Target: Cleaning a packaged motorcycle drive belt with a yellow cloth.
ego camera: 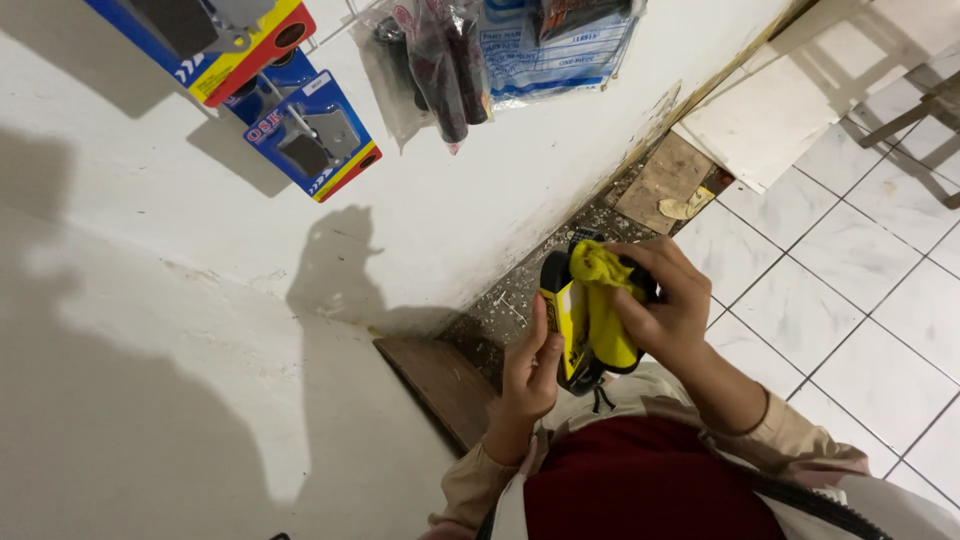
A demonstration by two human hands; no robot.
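Observation:
A small black and yellow boxy device is held in front of my chest. My left hand grips it from below and the side. My right hand presses a yellow cloth against the device's front and top. The cloth covers much of the device, so its front face is hidden.
A white wall is on the left with hanging packaged parts: blue and yellow carded items and clear bags. A brown wooden board lies at the wall's foot. White floor tiles spread to the right, with loose tiles against the wall.

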